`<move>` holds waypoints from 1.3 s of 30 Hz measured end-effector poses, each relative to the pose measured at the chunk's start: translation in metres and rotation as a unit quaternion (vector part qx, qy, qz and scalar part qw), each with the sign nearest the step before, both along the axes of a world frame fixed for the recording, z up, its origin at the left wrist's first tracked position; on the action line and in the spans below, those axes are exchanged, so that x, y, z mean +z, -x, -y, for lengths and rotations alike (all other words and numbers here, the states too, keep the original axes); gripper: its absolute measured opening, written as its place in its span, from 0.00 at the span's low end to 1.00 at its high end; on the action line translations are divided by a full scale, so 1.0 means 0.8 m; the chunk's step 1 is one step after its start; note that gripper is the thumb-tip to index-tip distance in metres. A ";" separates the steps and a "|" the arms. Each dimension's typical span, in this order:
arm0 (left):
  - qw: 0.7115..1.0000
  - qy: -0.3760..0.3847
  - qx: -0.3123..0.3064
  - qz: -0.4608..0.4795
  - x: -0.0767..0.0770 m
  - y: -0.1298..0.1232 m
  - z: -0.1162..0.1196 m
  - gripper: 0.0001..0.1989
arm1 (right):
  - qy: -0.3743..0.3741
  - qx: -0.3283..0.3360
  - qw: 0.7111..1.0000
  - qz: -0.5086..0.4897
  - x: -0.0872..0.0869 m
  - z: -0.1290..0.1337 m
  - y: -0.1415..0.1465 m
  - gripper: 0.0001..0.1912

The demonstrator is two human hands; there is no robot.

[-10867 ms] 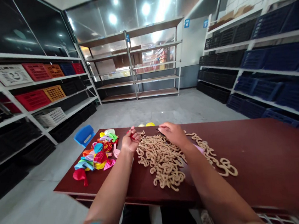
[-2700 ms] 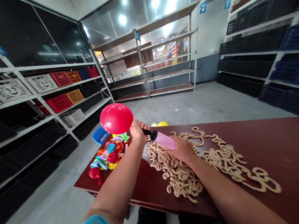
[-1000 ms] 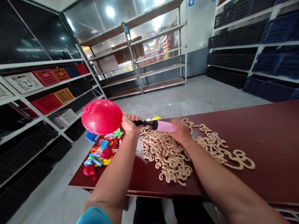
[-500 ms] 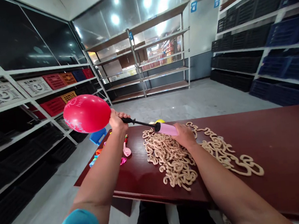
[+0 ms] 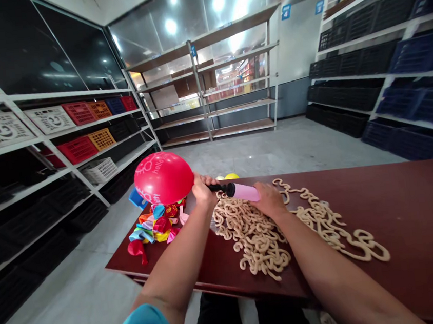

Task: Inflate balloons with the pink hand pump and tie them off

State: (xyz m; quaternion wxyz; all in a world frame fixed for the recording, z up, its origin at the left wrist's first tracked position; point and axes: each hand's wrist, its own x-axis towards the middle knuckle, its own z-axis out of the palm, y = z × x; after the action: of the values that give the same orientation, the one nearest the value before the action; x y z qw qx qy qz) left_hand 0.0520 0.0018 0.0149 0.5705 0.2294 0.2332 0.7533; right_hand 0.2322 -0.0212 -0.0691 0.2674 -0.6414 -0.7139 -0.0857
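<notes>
A partly printed red balloon, inflated, sticks out to the left of my left hand. That hand is closed around the balloon's neck and the black end of a hand balloon pump. My right hand grips the pump's pink barrel at its other end. The black rod between the two is almost fully inside the barrel. Below the pump lies a heap of beige, curly, rope-like strands, and more loose strands spread to the right. Several uninflated balloons lie in a pile under the red one.
The dark red table stretches to the right. Yellow and white round things peek over its far edge, and a blue object stands past its left end. Shelves with crates line the left and right walls; a metal rack stands behind.
My left hand has moved right with the red balloon, pushing the pump's rod into the pink barrel. My right hand has stayed nearly in place. More of the uninflated balloons now show.
</notes>
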 end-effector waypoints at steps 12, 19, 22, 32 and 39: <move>0.998 0.011 0.050 -0.020 0.053 0.088 -0.001 0.23 | 0.008 -0.011 1.000 0.005 0.002 -0.005 -0.005 0.17; 0.996 -0.021 0.085 -0.016 0.057 0.110 0.001 0.22 | 0.007 -0.019 1.000 0.004 -0.002 -0.006 0.000 0.17; 0.997 -0.012 0.075 -0.004 0.042 0.081 0.000 0.24 | 0.000 -0.016 1.000 0.011 -0.001 -0.003 0.002 0.16; 1.000 0.023 0.004 0.012 -0.004 -0.014 0.003 0.25 | 0.001 -0.004 1.000 0.012 0.001 0.000 0.004 0.17; 1.000 0.007 0.024 0.004 0.050 0.063 -0.007 0.24 | -0.022 0.004 1.000 0.002 -0.003 -0.005 -0.002 0.17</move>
State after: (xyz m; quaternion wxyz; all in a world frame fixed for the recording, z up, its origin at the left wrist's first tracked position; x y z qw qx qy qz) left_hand 0.0019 0.0076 0.0552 0.5544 0.2166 0.2421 0.7662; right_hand 0.2336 -0.0171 -0.0715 0.2801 -0.6323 -0.7152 -0.1014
